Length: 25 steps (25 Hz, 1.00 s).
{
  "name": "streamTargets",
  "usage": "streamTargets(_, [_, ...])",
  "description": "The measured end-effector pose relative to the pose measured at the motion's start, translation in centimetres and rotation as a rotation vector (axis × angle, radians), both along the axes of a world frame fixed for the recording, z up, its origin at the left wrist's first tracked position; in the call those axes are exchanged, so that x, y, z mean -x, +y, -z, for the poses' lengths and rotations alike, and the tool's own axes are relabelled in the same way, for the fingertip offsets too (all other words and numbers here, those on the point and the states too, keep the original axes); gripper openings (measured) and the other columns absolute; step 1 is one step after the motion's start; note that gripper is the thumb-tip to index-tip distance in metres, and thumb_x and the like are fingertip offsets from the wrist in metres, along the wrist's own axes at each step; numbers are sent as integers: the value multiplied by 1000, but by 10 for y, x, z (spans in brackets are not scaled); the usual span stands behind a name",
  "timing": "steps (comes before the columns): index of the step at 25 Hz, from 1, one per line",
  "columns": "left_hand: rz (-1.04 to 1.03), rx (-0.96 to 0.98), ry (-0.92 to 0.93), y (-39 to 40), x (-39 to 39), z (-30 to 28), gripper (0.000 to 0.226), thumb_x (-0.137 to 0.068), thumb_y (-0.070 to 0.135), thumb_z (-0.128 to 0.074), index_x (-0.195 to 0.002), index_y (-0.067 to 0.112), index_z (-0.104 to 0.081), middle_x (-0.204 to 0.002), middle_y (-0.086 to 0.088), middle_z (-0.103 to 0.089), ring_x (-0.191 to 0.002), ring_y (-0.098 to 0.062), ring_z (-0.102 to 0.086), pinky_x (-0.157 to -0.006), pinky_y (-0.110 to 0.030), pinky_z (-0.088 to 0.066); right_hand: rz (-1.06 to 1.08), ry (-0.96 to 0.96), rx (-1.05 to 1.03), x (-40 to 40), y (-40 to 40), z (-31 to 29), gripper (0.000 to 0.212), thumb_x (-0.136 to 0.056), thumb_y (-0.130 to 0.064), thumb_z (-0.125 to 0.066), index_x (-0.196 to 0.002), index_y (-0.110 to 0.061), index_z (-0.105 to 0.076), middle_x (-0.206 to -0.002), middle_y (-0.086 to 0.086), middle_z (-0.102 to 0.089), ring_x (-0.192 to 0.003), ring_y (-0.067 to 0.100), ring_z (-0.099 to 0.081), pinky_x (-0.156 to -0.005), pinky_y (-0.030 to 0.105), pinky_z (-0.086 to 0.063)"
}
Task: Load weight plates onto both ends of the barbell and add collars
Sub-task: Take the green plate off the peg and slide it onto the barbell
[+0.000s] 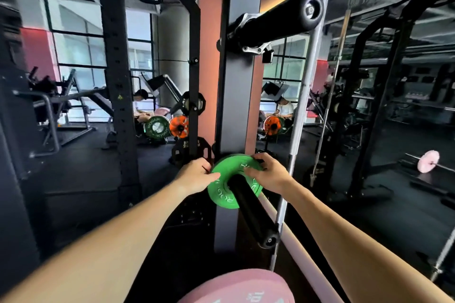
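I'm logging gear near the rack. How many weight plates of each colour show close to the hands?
Green plate, on the black storage peg, held by left hand and right hand: 1
Pink plate, bottom edge: 1
Total: 2

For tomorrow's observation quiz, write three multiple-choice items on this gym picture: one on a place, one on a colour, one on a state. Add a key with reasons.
1. Where is the plate that both hands hold?
A. flat on the floor
B. on a black storage peg of the rack
C. on the pink barbell at far right

2. What colour is that plate?
A. green
B. orange
C. black

3. How are the hands placed on it?
A. only the left touches it
B. both hang free
C. one at each side of its rim

Key: B, the black peg runs through the hole of the green plate; A, its face is bright green; C, the left hand holds its left edge and the right hand its right edge.
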<state>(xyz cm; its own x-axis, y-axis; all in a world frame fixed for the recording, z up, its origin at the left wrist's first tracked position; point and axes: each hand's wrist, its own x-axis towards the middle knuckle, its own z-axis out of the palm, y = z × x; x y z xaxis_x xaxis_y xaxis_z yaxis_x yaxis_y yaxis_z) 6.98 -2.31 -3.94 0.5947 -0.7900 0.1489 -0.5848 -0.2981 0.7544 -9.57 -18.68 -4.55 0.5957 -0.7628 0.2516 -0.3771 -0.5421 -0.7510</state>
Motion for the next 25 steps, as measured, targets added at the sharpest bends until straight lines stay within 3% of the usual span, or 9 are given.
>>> streamTargets(4, [-17, -41, 58, 11, 35, 3, 33, -91, 34, -74, -107, 8, -61, -88, -7, -67, -80, -28, -64, -71, -38, -55, -83, 34, 12, 24, 2, 4, 60, -81, -48, -78, -130, -17, -61, -116, -3, -66, -105, 16, -62, -90, 26, -46])
streamTargets(7, [10, -30, 192, 23, 68, 12, 26, -95, 32, -69, -117, 21, -59, -115, -6, -71, -101, -23, -70, -81, -42, -60, -148, 67, -62, 50, 14, 14, 59, -83, -50, -75, -128, -14, -57, -116, 0, -67, -107, 20, -64, -92, 30, -50])
streamTargets(10, [-32, 36, 303, 37, 97, 21, 32, -97, 30, -67, -125, 21, -55, -120, -3, -69, -104, -22, -70, -86, -48, -61, -234, 15, -150, 81, 31, 27, 51, -91, -36, -72, -132, -11, -54, -115, 11, -70, -100, 26, -67, -94, 43, -54])
streamTargets(13, [-46, 46, 330, 52, 118, 26, 36, -98, 33, -65, -130, 22, -54, -122, -1, -69, -105, -21, -70, -84, -48, -62, -297, -71, -211, 105, 49, 30, 54, -95, -25, -68, -141, -8, -44, -121, 18, -68, -108, 32, -67, -97, 51, -54])
streamTargets(17, [-32, 56, 309, 73, 138, 30, 36, -100, 38, -61, -132, 22, -54, -120, 1, -69, -103, -19, -71, -81, -44, -63, -334, -149, -254, 128, 67, 31, 45, -97, -19, -66, -135, -2, -48, -122, 27, -65, -112, 44, -64, -93, 60, -53])
streamTargets(22, [39, 76, 226, 106, 158, 35, 36, -100, 40, -60, -133, 28, -55, -120, 7, -69, -103, -11, -70, -72, -34, -64, -341, -221, -236, 159, 97, 33, 23, -95, -20, -68, -112, -9, -58, -114, 21, -69, -106, 38, -68, -89, 59, -56])
streamTargets(25, [50, 143, 256, 142, 163, 27, 34, -100, 40, -58, -132, 31, -55, -122, 11, -69, -101, -7, -71, -73, -34, -65, -370, -297, -182, 159, 131, 21, 12, -95, -16, -68, -104, -15, -60, -103, 14, -71, -94, 27, -70, -84, 47, -61])
